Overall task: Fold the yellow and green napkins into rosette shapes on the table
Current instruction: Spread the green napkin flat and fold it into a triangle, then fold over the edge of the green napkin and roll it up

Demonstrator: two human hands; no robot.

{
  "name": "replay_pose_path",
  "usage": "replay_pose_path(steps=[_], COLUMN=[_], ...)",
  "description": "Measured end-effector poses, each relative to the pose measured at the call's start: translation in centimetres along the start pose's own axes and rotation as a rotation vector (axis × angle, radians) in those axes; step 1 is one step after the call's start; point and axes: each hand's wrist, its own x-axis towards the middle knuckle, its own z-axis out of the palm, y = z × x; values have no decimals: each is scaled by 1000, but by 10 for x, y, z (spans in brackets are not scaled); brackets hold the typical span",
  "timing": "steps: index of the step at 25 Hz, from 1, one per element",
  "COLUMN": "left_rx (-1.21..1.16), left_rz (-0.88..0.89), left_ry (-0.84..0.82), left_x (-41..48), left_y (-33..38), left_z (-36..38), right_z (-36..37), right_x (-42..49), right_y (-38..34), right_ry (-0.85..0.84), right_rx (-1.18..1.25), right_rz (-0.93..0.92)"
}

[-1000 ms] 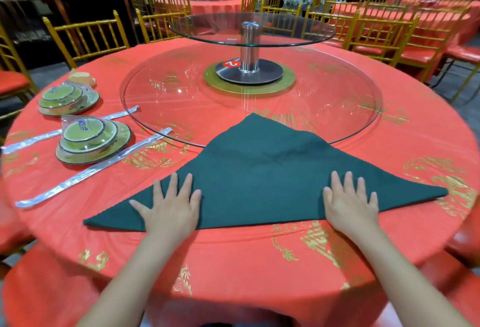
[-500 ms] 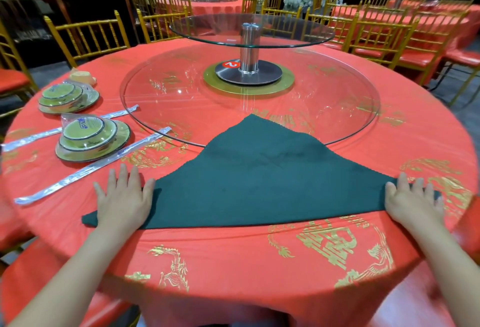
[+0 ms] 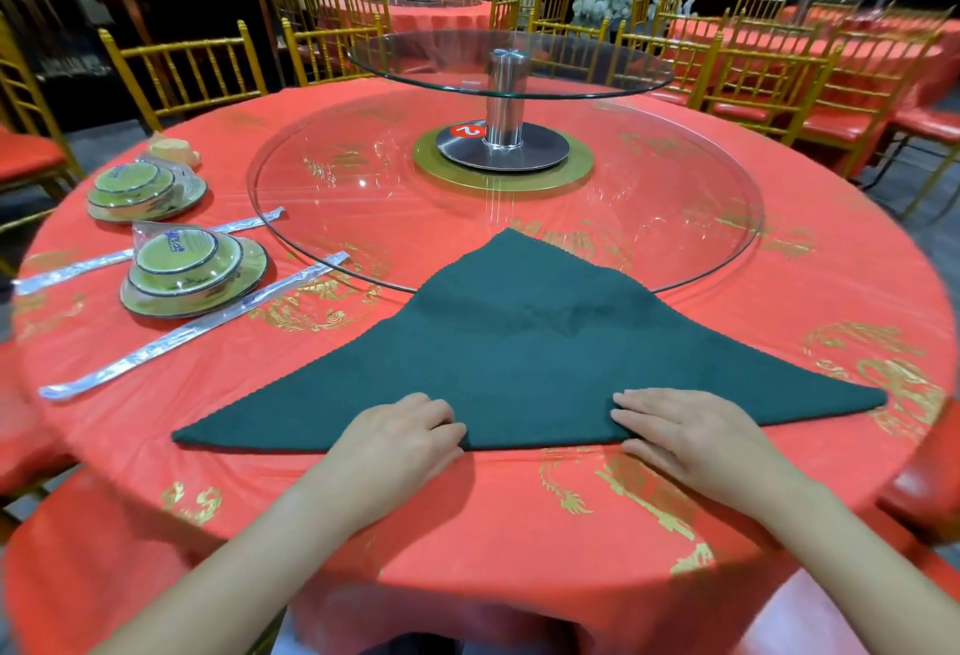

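A dark green napkin (image 3: 524, 353) lies flat as a wide triangle on the red tablecloth (image 3: 493, 514), long edge toward me, its tip resting on the glass turntable. My left hand (image 3: 402, 433) sits on the napkin's near edge left of centre, fingers curled and pointing right. My right hand (image 3: 675, 425) rests on the same edge right of centre, fingers pointing left. Both hands press or pinch the folded edge; whether the cloth is gripped is unclear. No yellow napkin is in view.
A large glass turntable (image 3: 675, 217) with a raised smaller glass tier (image 3: 511, 62) fills the table's middle. Two wrapped stacks of green dishes (image 3: 195, 275) (image 3: 143, 189) and wrapped chopstick packets (image 3: 192, 327) lie at the left. Gold chairs (image 3: 182, 69) ring the table.
Both hands slid outward to the napkin's corners half a second ago, then came back inward to either side of the centre of the near edge. The napkin stays a flat triangle.
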Motion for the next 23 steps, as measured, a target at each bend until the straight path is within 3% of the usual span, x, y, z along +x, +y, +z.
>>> replay_pose_path(steps=[9, 17, 19, 23], left_rx=[-57, 45, -20, -231], left_rz=[-146, -8, -76, -382], left_ry=[-135, -93, -70, -32], left_x=[-21, -31, -31, -14], left_y=[-27, -37, -39, -47], left_z=[-2, -19, -18, -10], right_z=[-6, -10, -9, -4], right_x=[-26, -31, -31, -14], right_y=[12, 3, 3, 11], right_ry=[15, -14, -28, -57], right_rx=[57, 109, 181, 230], right_rz=[152, 276, 369, 561])
